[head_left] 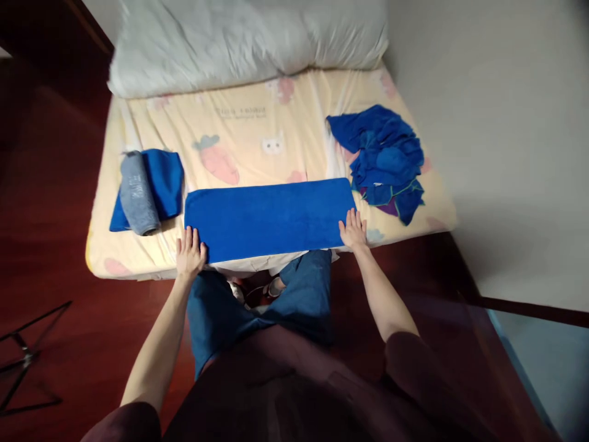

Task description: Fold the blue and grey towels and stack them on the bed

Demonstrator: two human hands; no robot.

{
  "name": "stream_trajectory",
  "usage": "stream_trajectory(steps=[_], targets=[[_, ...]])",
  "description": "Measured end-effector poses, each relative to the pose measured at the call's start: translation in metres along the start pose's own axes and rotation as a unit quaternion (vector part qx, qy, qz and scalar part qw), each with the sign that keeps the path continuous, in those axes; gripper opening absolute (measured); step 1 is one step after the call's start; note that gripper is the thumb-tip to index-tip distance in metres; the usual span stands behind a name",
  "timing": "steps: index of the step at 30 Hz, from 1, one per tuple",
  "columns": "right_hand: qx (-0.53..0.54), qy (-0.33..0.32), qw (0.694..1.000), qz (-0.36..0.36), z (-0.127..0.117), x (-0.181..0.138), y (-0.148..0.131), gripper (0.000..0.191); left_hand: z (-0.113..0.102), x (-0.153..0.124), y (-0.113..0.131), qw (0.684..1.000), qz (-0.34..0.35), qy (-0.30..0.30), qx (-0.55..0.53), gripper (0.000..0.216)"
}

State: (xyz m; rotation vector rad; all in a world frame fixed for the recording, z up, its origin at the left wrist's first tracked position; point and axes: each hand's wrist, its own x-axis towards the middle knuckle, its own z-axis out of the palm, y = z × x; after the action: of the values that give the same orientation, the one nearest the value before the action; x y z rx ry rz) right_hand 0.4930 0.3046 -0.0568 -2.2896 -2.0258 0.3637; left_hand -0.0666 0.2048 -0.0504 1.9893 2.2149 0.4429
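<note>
A long blue towel [271, 218] lies flat and folded along the near edge of the bed [257, 135]. My left hand [189, 252] rests flat at the towel's near left corner, fingers stretched out. My right hand [353, 230] lies flat on the towel's near right corner, fingers spread. Neither hand grips anything.
A rolled grey towel [137, 193] lies on a folded blue cloth [163, 181] at the bed's left. A heap of blue cloths [384, 159] sits at the right. A white pillow [248, 40] lies at the head. A dark stand [23, 362] is on the floor, left.
</note>
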Motion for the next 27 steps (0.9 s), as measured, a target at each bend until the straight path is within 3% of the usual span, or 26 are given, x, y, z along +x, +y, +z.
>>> stream_trajectory(steps=[2,4,6,7,8,11,13,17,23,27], targets=[[0.053,0.052,0.997,-0.001,0.002,-0.032,-0.03,0.068,-0.003,-0.025,0.008,1.0,-0.015,0.003,0.004,0.066],[0.157,0.12,0.98,-0.012,0.015,-0.085,-0.067,0.064,-0.001,-0.066,0.017,0.999,-0.04,0.009,0.007,0.066],[0.309,0.139,0.941,0.004,0.034,-0.15,-0.104,0.058,0.006,-0.113,0.025,0.997,-0.073,0.0,0.005,0.066],[0.384,0.112,0.917,0.01,0.044,-0.182,-0.121,0.054,0.009,-0.135,0.029,0.996,-0.085,-0.02,0.004,0.066],[0.462,0.057,0.885,0.003,0.053,-0.209,-0.136,0.05,0.012,-0.153,0.031,0.995,-0.097,-0.035,0.008,0.063],[0.678,-0.063,0.73,0.058,0.07,-0.253,-0.166,0.051,0.013,-0.181,0.035,0.993,-0.104,-0.059,0.026,0.055],[0.745,-0.115,0.649,0.101,0.075,-0.251,-0.174,0.054,0.01,-0.18,0.035,0.992,-0.094,-0.07,0.039,0.052],[0.797,-0.151,0.559,0.17,0.083,-0.211,-0.18,0.045,0.004,-0.166,0.036,0.991,-0.078,-0.096,0.054,0.049],[0.834,-0.171,0.489,0.193,0.094,-0.177,-0.2,0.035,0.003,-0.167,0.037,0.991,-0.081,-0.098,0.051,0.047],[0.845,-0.154,0.464,0.216,0.096,-0.173,-0.204,0.031,0.004,-0.169,0.036,0.99,-0.083,-0.102,0.048,0.046]])
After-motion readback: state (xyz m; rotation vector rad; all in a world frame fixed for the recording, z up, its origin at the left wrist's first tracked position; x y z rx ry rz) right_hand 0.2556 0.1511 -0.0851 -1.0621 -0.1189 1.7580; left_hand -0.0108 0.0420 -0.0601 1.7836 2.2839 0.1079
